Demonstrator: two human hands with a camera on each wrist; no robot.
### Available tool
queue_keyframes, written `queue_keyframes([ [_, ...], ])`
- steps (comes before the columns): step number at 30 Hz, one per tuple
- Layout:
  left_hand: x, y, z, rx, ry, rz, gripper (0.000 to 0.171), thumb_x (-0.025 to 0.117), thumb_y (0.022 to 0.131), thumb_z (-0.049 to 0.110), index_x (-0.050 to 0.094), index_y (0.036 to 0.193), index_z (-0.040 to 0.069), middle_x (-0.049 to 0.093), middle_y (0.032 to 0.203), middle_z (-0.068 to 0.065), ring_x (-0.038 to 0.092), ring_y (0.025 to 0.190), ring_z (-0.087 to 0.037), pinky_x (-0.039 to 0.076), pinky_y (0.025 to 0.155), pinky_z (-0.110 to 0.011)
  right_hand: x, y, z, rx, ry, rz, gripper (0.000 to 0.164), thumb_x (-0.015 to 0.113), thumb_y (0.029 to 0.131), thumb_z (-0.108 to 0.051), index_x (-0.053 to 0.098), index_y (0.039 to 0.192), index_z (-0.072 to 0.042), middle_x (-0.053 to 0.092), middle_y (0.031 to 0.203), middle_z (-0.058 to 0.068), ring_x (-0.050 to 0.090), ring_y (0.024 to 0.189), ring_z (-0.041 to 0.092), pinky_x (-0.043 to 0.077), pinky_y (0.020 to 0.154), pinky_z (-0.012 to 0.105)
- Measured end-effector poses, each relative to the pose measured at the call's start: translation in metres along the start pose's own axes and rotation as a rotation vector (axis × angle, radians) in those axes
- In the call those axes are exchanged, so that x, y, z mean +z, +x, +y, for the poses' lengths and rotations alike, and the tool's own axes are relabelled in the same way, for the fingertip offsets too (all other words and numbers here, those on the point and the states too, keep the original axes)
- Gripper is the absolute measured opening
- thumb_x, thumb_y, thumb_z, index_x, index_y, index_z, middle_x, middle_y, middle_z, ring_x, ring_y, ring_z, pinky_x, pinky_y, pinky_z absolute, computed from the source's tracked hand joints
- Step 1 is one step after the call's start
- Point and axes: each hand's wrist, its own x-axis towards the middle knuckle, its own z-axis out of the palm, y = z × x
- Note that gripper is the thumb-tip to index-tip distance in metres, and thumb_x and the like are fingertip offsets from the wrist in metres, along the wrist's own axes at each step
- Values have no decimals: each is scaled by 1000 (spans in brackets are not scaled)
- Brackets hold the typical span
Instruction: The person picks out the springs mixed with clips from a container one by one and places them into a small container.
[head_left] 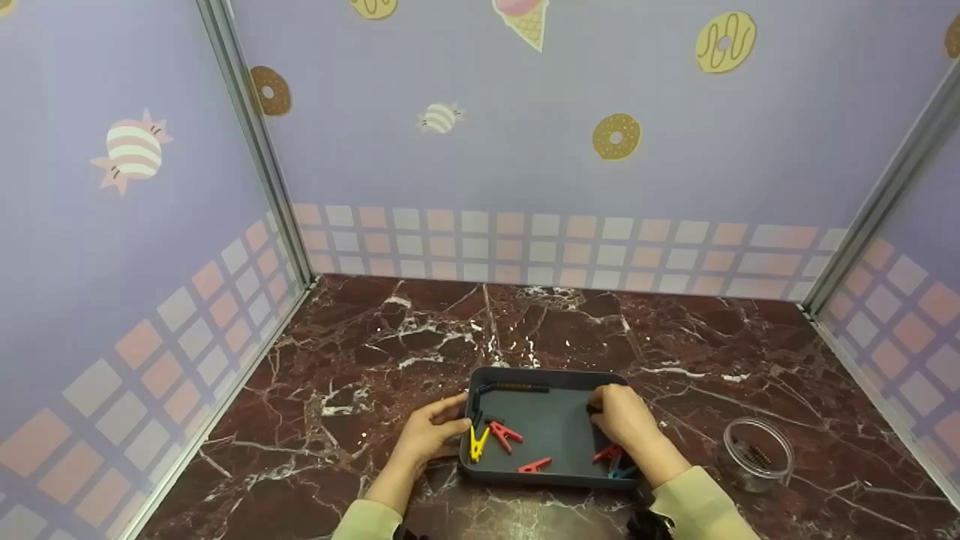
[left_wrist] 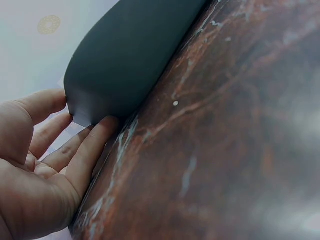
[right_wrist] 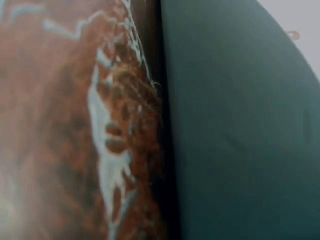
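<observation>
My left hand (head_left: 425,433) is at the left side of a dark grey tray (head_left: 555,480), its fingertips touching the wall; in the left wrist view its fingers (left_wrist: 90,145) meet the outer corner. My right hand (head_left: 624,414) reaches over the right rim, fingers curled around a small dark item (head_left: 594,409), mostly hidden. Inside the tray lie a yellow clothespin (head_left: 478,444), a red clothespin (head_left: 504,435), another red clothespin (head_left: 535,466), and red and blue clips (head_left: 609,454) below my right hand. A dark coiled strip (head_left: 517,387) runs along the back wall.
A round clear plastic jar (head_left: 754,454) with dark coiled pieces inside stands right of the tray on the marbled table (head_left: 390,352). Patterned purple panels (head_left: 487,150) enclose the table at the back and both sides.
</observation>
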Motion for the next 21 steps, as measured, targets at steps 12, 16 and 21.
queue_keyframes([
  [12,0,-1,1,5,-7,1,57,72,96,11,53,149,3,50,151,-32,70,115,-38,64,85,-48,1,-2,1,-21,-38,-1,11,83,79,2,79,89,-1,76,87,13,73,83,33,60,77,49],
  [16,0,-1,2,2,-11,0,57,72,96,11,53,149,3,49,152,-32,69,116,-40,64,85,-49,3,-2,2,-46,-45,21,8,82,79,2,76,81,-4,72,81,10,69,76,29,59,73,47],
  [21,0,-1,1,6,-6,7,57,73,95,11,54,149,4,49,152,-32,70,114,-39,64,85,-49,6,-3,2,-68,-19,31,8,77,79,1,73,84,-3,65,83,8,64,76,23,57,73,45],
])
